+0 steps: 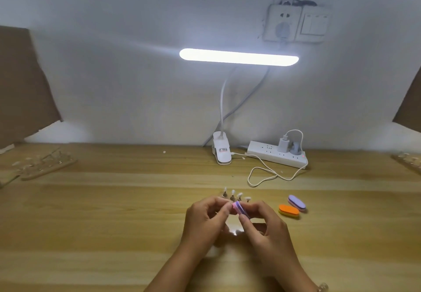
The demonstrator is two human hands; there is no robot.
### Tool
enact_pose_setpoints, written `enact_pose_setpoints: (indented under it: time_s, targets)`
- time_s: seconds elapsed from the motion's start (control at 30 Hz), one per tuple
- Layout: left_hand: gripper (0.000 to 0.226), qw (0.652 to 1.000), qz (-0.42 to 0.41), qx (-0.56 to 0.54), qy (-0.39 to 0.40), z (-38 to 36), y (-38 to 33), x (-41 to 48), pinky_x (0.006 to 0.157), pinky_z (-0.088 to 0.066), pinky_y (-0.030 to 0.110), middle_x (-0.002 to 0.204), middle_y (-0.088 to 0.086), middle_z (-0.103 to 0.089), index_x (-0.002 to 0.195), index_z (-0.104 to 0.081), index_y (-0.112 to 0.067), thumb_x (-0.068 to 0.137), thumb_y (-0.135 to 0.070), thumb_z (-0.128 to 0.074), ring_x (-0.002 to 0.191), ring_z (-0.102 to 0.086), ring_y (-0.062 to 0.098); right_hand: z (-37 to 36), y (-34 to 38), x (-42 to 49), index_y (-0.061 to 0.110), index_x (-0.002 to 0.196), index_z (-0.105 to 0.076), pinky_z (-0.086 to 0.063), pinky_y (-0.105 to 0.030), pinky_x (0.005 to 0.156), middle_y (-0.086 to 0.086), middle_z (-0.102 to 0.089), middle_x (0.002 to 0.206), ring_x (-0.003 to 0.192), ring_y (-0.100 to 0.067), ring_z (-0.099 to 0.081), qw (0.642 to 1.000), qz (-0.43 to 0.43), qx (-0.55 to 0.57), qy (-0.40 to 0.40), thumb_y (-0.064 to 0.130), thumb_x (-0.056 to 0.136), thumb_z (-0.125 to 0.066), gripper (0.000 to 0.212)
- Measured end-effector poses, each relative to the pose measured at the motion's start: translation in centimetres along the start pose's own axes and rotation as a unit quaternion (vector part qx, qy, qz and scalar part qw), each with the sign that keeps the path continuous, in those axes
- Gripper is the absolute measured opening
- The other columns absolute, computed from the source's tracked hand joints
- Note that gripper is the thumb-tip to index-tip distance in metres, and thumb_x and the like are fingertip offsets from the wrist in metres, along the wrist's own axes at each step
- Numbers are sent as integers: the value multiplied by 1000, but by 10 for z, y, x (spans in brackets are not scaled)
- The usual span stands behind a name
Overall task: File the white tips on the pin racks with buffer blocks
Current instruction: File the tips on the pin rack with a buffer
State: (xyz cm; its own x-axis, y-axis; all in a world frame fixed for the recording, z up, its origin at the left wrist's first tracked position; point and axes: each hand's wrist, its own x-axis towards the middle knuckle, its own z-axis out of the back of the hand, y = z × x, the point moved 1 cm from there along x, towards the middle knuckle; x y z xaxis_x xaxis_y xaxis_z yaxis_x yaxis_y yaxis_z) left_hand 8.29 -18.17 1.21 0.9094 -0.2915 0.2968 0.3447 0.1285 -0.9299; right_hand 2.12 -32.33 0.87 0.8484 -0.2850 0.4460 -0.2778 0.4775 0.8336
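1. Buffer block [238, 209]: a small pad in pink and purple layers. It is held on edge above the surface [114, 234], low in the middle of my view, between the two hands.
2. White tips [235, 194]: I count four pale tips on short dark pins, standing in a row just behind the fingers. Their base is hidden by the hands.
3. Right hand [262, 225]: its grip is closed on the block, thumb in front and fingers curled behind. The forearm comes in from the lower right.
4. Left hand [205, 218]: the fingers are curled, and thumb and forefinger pinch together at the block's left end. I cannot tell whether that grip has the block itself or something tiny pressed against it.
5. Two spare blocks lie flat to the right of the hands: an orange block [288, 210], and a purple block [296, 202] just behind it.
6. A wooden rack [45, 165] sits far left and another rack [407, 160] at the far right edge, both blurred.
7. At the back, a clip lamp [238, 57] glows. Beside its clamp lies a white power strip [278, 155], with a looped cable [266, 174] in front.
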Motion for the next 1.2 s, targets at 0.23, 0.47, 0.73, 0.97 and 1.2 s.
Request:
enact_pose_setpoints:
  time_s: [0.23, 0.47, 0.73, 0.97, 1.2]
  targets:
    - [22, 1000, -5, 10, 5, -1, 1, 0, 51, -51, 23, 78, -5, -75, 83, -78, -28, 90, -9, -68, 54, -66, 12, 1, 1, 0, 30, 94, -72, -53, -17, 64, 10, -69, 94, 89, -6, -66, 1000, -2, 9, 2, 3, 86, -72, 28]
    - [19, 998, -22, 47, 33, -5, 2, -2, 54, -56, 31, 78, -5, -75, 89, -79, -25, 89, -10, -66, 58, -68, 14, -1, 2, 1, 31, 96, -72, -53, -17, 64, 11, -67, 93, 91, -7, -66, 1000, 8, -12, 3, 5, 86, -71, 28]
    - [19, 994, -10, 62, 84, -7, 3, -2, 54, -53, 26, 80, -6, -75, 87, -76, -30, 90, -15, -65, 57, -69, 15, 4, 6, -1, 31, 92, -70, -55, -23, 65, 14, -66, 88, 86, -5, -65, 998, 5, -54, -5, 6, 85, -72, 26]
    - [14, 999, -9, -19, 38, -4, 3, 3, 60, -52, 24, 91, -6, -74, 82, -74, -25, 92, -17, -70, 68, -71, 16, 25, 3, -2, 29, 91, -53, -43, -28, 71, 11, -51, 94, 88, -12, -53, 946, -4, -322, 24, 21, 80, -66, 18]
    - [11, 995, -42, 30, 80, -5, 5, 1, 61, -57, 34, 88, -9, -74, 88, -72, -29, 92, -36, -65, 62, -70, 9, 10, 15, -2, 30, 86, -67, -53, -26, 68, 14, -66, 88, 86, -6, -65, 998, -25, -57, -4, 19, 89, -70, 13]
